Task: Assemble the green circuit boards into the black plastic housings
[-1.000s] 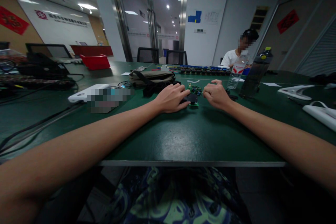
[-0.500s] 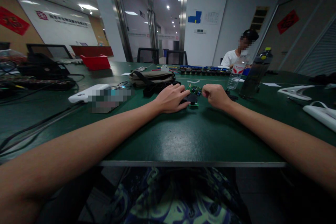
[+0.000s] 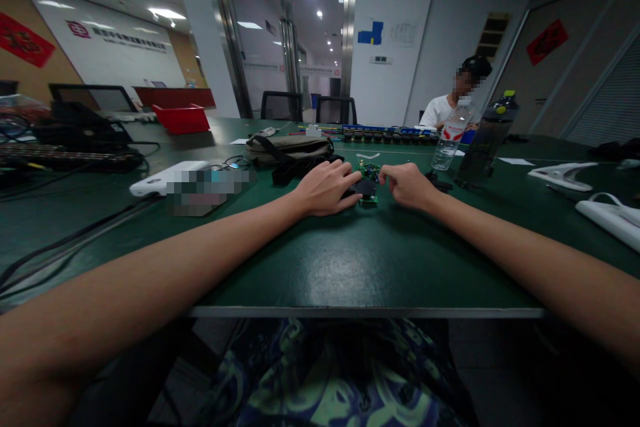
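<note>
Ahead of me on the green table lies a small green circuit board [image 3: 369,200] with a black part [image 3: 369,188] on top. My left hand [image 3: 327,188] rests at its left side, thumb and fingers closed on the board's edge. Just behind is a clump of green electronic pieces [image 3: 371,172], partly covered by my hands. On the right, my right hand [image 3: 407,185] is curled, with its bent index finger and thumb close to that clump. Whatever its fingertips hold, if anything, is too small to make out.
Beyond my left hand lies a grey bag [image 3: 293,150] with a black strap. A clear water bottle [image 3: 447,145] and a dark bottle [image 3: 487,143] stand on the right. At left are a white device [image 3: 167,177] and cables. A person [image 3: 445,110] sits across the table.
My right hand has moved slightly left, towards the green pieces, and its index finger now points further inward. My left hand stays in place on the circuit board.
</note>
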A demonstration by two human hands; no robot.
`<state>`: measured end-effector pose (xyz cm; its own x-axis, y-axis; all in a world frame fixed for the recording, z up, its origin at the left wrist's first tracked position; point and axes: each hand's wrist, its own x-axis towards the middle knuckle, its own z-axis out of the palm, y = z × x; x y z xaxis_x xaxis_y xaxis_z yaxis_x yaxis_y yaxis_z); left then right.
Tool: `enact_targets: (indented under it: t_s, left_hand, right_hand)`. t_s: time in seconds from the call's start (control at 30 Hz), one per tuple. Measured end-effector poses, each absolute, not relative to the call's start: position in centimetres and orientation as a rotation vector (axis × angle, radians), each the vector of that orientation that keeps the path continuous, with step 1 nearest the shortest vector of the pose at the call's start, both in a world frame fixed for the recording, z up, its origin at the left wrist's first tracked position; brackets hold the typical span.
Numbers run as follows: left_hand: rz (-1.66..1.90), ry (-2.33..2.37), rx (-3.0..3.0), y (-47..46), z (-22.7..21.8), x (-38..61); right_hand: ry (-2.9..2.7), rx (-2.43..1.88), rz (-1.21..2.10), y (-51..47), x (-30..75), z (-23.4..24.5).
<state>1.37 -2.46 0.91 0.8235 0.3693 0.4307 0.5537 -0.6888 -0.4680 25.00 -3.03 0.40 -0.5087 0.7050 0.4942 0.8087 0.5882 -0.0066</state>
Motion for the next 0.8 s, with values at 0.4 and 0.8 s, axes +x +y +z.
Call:
enact_targets:
  t_s: [0.4, 0.8]
  left_hand:
    - [-0.392, -0.686, -2.381, -2.4, 0.9, 1.4]
    - [-0.396, -0.702, -2.4, -2.4, 0.9, 1.3]
  right_hand:
    - [-2.449, -1.09, -0.273, -4.0, 24.8, 0.2]
    - [-2.444, -0.984, -0.314, -3.8, 25.0, 0.1]
